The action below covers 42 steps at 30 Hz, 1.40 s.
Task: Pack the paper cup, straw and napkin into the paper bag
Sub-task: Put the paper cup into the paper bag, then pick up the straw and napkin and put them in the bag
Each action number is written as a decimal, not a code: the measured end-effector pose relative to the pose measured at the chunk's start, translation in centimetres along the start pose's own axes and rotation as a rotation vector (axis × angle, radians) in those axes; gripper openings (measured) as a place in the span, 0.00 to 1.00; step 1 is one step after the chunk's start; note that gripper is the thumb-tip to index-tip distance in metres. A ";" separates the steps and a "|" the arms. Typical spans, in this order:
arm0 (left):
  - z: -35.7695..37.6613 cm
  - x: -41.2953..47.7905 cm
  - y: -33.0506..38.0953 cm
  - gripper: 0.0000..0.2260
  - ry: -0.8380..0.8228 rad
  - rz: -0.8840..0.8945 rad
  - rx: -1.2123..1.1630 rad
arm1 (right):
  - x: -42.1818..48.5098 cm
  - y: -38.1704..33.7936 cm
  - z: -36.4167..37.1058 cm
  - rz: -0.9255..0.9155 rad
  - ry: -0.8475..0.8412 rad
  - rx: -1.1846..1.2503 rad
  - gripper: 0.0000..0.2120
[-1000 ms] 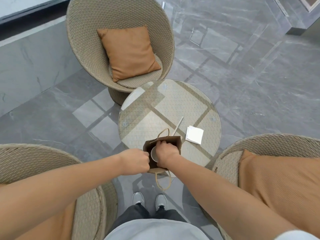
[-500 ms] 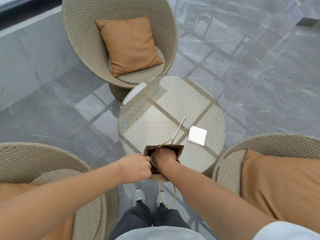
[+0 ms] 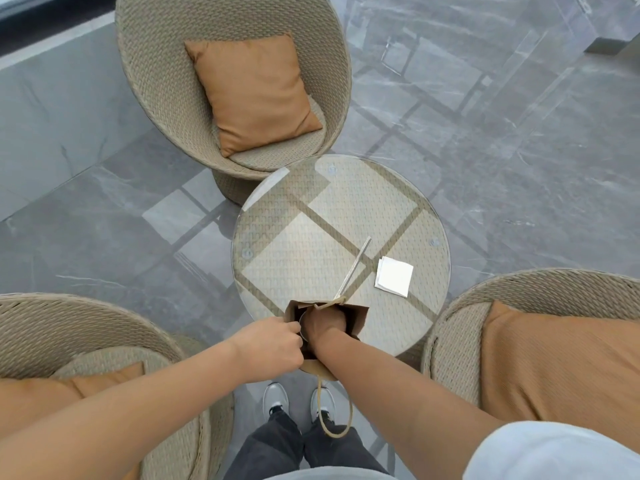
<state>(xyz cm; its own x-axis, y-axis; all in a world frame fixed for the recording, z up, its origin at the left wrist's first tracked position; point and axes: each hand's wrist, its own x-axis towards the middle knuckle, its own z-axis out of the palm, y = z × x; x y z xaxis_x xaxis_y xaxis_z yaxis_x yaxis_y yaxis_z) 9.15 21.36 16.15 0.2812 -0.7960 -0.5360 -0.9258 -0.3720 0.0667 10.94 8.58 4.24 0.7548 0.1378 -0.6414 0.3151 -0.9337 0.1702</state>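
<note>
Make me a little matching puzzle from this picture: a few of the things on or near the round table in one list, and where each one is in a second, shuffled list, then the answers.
Things:
1. straw
2. napkin
3. right hand
4. left hand

Places:
A. pinching the near left edge of the paper bag
B. lying flat on the glass table, right of the straw
C. reaching down inside the bag's mouth
D. lying slantwise on the glass, its near end at the bag's rim

Pairs: 1-D, 2-B, 3-C, 4-A
</note>
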 end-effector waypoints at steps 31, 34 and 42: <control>-3.3 -1.9 -1.9 0.21 0.335 -0.072 -0.061 | -13.8 6.0 -13.4 -0.237 0.077 0.209 0.11; -3.9 -2.4 -2.3 0.20 0.470 -0.064 -0.082 | -15.0 7.2 -13.8 -0.218 0.162 0.250 0.11; -6.7 -2.2 -4.2 0.11 0.586 -0.241 -0.402 | -16.4 10.5 -14.5 -0.121 0.103 0.384 0.16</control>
<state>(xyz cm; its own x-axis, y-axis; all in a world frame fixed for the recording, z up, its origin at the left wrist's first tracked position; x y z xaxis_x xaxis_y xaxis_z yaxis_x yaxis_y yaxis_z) 14.05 21.50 22.69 0.6569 -0.7526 -0.0464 -0.6895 -0.6244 0.3671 10.22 1.37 27.38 0.7855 0.2679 -0.5578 0.1818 -0.9616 -0.2058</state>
